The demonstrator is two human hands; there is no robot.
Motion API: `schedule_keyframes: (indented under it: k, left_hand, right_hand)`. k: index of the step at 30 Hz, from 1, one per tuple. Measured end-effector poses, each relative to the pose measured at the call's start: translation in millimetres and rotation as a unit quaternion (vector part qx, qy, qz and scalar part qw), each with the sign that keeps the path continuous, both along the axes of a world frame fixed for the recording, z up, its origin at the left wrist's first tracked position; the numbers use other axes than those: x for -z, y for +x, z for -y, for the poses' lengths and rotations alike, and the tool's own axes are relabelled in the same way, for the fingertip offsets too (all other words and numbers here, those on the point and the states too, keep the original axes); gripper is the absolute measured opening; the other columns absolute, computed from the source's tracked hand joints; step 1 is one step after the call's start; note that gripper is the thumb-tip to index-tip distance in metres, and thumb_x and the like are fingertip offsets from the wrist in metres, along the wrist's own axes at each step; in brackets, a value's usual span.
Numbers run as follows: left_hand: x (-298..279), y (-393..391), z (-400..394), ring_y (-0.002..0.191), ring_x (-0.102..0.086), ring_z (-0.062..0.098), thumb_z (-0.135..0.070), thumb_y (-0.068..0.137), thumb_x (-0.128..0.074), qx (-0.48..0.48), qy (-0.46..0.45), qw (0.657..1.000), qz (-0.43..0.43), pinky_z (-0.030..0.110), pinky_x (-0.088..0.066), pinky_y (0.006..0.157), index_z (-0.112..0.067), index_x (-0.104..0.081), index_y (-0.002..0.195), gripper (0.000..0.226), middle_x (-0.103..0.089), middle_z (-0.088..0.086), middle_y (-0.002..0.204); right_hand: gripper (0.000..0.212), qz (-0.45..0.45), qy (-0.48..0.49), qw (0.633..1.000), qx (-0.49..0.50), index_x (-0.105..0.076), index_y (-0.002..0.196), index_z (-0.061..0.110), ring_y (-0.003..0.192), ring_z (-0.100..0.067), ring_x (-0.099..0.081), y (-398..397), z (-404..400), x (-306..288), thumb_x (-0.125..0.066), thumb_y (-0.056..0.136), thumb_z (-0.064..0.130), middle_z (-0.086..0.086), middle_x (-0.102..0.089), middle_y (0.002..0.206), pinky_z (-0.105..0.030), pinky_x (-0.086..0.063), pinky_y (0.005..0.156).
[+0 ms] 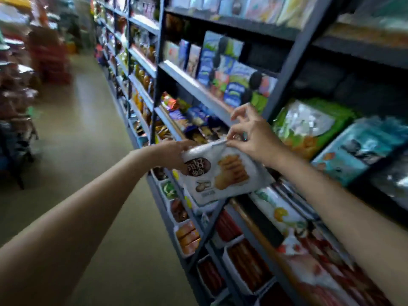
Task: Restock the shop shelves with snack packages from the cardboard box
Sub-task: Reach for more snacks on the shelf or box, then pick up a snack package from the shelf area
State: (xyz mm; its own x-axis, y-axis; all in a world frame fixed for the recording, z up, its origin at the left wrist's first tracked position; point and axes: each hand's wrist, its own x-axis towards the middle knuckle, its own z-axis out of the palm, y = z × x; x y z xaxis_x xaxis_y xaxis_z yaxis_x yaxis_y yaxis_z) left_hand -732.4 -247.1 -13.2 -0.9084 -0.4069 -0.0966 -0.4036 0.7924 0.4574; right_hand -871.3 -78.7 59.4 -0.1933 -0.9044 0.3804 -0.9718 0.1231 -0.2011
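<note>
A white snack package printed with biscuits and a dark round label hangs in front of the dark metal shelving. My left hand grips its left top corner. My right hand pinches the top edge with thumb and forefinger, the other fingers spread upward. The package sits at the height of a shelf filled with mixed snack bags. No cardboard box is in view.
The shelves run along the right side, with blue biscuit boxes above, green and teal bags to the right and trays of sausages below. A tan floor aisle stretches on the left, with blurred stock beyond.
</note>
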Motion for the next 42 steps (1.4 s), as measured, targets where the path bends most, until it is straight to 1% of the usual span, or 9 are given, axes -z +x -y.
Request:
schedule_keyframes:
  k: [3, 6, 9, 11, 16, 22, 27, 31, 42]
  left_hand:
    - [-46, -55, -42, 0.106, -0.058, 0.022, -0.048, 0.063, -0.073, 0.130, -0.027, 0.991, 0.021, 0.031, -0.047, 0.090, -0.017, -0.054, 0.125, 0.073, -0.061, 0.002, 0.118]
    - [-76, -104, -81, 0.101, -0.062, 0.016, -0.068, 0.047, -0.058, 0.241, -0.042, 0.967, 0.075, 0.028, -0.049, 0.089, -0.017, -0.059, 0.121, 0.090, -0.063, -0.001, 0.109]
    - [-113, -139, -127, 0.073, -0.055, 0.004, -0.037, 0.082, -0.067, 0.313, -0.070, 0.940, 0.118, 0.011, -0.040, 0.062, -0.006, -0.063, 0.110, 0.042, -0.057, 0.001, 0.091]
    - [-139, -154, -154, 0.081, -0.051, 0.008, -0.033, 0.084, -0.066, 0.364, -0.111, 0.918, 0.109, 0.016, -0.038, 0.064, -0.008, -0.064, 0.105, 0.032, -0.056, -0.003, 0.087]
    - [-179, -173, -203, 0.108, -0.050, 0.017, -0.043, 0.081, -0.066, 0.458, -0.177, 0.866, 0.093, 0.027, -0.041, 0.088, -0.016, -0.056, 0.121, 0.049, -0.054, -0.005, 0.116]
    - [-183, -189, -242, 0.094, -0.055, 0.014, -0.036, 0.078, -0.071, 0.560, -0.207, 0.802, -0.018, 0.019, -0.042, 0.069, -0.025, -0.062, 0.111, 0.037, -0.060, -0.005, 0.100]
    - [-174, -218, -230, 0.127, -0.037, 0.026, -0.039, 0.085, -0.062, 0.409, -0.236, 0.815, -0.335, 0.038, -0.031, 0.108, -0.020, -0.033, 0.143, 0.067, -0.046, 0.004, 0.139]
    - [-151, -227, -225, 0.124, -0.038, 0.030, -0.023, 0.088, -0.056, 0.349, -0.212, 0.847, -0.341, 0.040, -0.033, 0.103, -0.016, -0.038, 0.140, 0.056, -0.045, 0.007, 0.138]
    - [-111, -231, -241, 0.138, -0.014, 0.033, -0.018, 0.090, -0.047, 0.265, -0.320, 0.887, -0.200, 0.046, -0.022, 0.112, -0.030, -0.002, 0.148, 0.074, -0.013, 0.002, 0.152]
  right_hand:
    - [0.006, 0.012, -0.048, 0.995, 0.086, -0.070, 0.076, 0.006, 0.085, 0.014, -0.045, -30, -80, -24, -0.074, 0.077, 0.011, -0.001, -0.038, 0.111, -0.011, -0.030, 0.080]
    - [0.005, 0.077, -0.044, 0.979, 0.183, -0.072, 0.079, 0.009, 0.101, -0.012, -0.051, -51, -151, -25, -0.075, 0.076, 0.010, 0.001, -0.040, 0.111, -0.012, -0.033, 0.083]
    - [0.014, 0.134, -0.097, 0.953, 0.255, -0.068, 0.080, 0.019, 0.089, -0.009, -0.054, -54, -206, -33, -0.075, 0.076, 0.008, -0.002, -0.046, 0.106, -0.014, -0.038, 0.082]
    - [0.014, 0.179, -0.122, 0.932, 0.292, -0.064, 0.086, 0.024, 0.075, -0.001, -0.054, -41, -233, -46, -0.074, 0.077, 0.019, 0.000, -0.050, 0.103, -0.016, -0.043, 0.071]
    - [0.054, 0.171, 0.040, 0.895, 0.410, -0.052, 0.123, 0.031, 0.093, 0.005, -0.050, -9, -269, -61, -0.071, 0.075, 0.046, 0.016, -0.049, 0.120, -0.012, -0.042, 0.078]
    - [0.074, 0.149, 0.112, 0.857, 0.481, -0.041, 0.137, 0.026, 0.125, -0.009, -0.044, 13, -282, -63, -0.074, 0.074, 0.045, 0.010, -0.044, 0.138, -0.024, -0.039, 0.102]
    - [0.078, 0.056, -0.022, 0.784, 0.618, -0.031, 0.141, 0.022, 0.126, -0.019, -0.044, -1, -296, -96, -0.071, 0.077, 0.043, 0.001, -0.043, 0.141, -0.028, -0.040, 0.086]
    - [0.066, 0.066, -0.038, 0.749, 0.658, -0.044, 0.130, 0.011, 0.121, -0.024, -0.046, -34, -294, -113, -0.072, 0.077, 0.040, -0.005, -0.048, 0.135, -0.033, -0.040, 0.090]
    - [0.058, 0.131, 0.084, 0.790, 0.594, -0.039, 0.132, 0.006, 0.122, -0.025, -0.045, -137, -278, -118, -0.067, 0.083, 0.015, -0.010, -0.041, 0.138, -0.030, -0.039, 0.092]
